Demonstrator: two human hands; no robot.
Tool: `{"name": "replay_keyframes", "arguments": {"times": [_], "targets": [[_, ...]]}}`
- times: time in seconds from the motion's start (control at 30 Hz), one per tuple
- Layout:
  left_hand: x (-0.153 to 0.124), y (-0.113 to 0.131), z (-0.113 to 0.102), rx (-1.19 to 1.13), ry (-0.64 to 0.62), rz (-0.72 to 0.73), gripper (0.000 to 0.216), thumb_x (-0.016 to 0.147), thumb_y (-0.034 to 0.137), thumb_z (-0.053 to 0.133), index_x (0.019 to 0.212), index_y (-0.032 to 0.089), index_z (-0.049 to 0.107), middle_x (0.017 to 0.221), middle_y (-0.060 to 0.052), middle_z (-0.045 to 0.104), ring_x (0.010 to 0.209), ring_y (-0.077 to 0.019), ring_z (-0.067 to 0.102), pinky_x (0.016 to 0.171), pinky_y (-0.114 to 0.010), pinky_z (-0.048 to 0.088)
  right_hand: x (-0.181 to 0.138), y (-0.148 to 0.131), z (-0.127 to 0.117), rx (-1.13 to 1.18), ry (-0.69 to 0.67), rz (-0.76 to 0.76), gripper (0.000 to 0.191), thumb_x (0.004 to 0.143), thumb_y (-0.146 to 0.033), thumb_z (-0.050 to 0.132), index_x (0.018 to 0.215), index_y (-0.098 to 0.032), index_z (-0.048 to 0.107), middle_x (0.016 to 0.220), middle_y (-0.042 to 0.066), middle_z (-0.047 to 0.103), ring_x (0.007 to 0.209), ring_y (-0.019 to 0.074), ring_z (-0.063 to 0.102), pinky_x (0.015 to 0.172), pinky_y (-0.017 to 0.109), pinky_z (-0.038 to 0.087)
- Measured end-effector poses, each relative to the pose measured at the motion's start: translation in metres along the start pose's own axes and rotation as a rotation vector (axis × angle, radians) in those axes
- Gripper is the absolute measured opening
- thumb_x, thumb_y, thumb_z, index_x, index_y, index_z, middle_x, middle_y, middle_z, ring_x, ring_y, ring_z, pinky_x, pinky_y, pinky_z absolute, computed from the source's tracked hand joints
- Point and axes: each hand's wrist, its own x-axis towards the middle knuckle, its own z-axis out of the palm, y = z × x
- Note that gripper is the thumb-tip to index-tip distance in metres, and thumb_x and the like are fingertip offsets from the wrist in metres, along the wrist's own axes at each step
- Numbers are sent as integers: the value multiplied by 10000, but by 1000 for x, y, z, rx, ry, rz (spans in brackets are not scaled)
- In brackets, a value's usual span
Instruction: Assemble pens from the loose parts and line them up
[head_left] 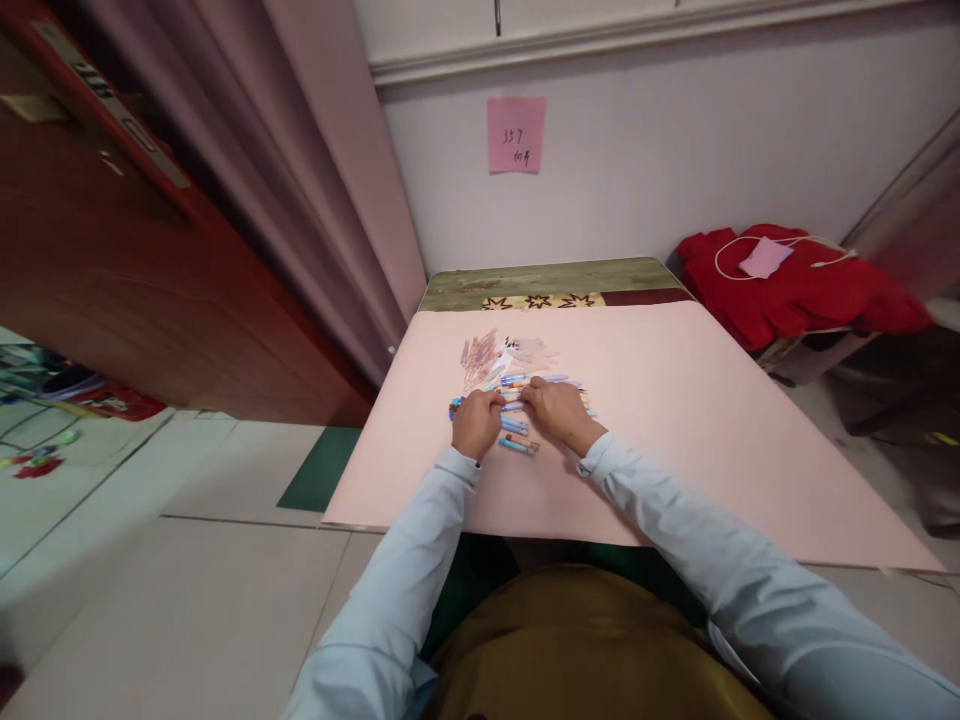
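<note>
A person's left hand (pixel 477 423) and right hand (pixel 556 410) nearly meet, fingers bent over blue and brown pen-like sticks (pixel 514 426) left of a pink sheet's (pixel 675 420) middle; whether either grips 1 cannot be told. Paler sticks (pixel 481 358) lie toward the sheet's far edge, beyond which a wall note (pixel 516 135) reads 357; red cloth (pixel 810 290) sits to the sheet's right.

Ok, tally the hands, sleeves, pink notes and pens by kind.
Hands: 2, left hand and right hand
Sleeves: 2, left sleeve and right sleeve
Pink notes: 2, upper note and lower note
Pens: overlapping, uncountable
Total without pens: 6
</note>
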Motion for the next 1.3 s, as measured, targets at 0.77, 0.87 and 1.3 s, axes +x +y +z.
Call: {"name": "replay_keyframes", "arguments": {"times": [0.77,0.87,1.3], "targets": [[-32,-1,5,-69,337,353,199,945,272,520,1093,173,607,1084,-102,673,1078,-236,609,968,-388,466,-19,6,11,566,348,228,174,889,-342,578,977,-220,667,845,10,739,691,164,636,631,255,358],[-40,-1,5,-20,262,344,219,921,329,569,1088,192,609,1091,-91,673,1071,-243,610,963,-391,454,-21,9,5,473,278,211,172,895,-318,571,1007,-224,661,864,14,743,750,180,652,641,258,355],[-59,2,32,236,301,93,864,757,642,684,1393,109,443,1327,-206,566,1251,-351,497,1027,-473,357,-2,-2,4,180,102,15,308,998,-355,430,1021,-256,721,1065,43,684,871,173,641,665,267,364]]}}
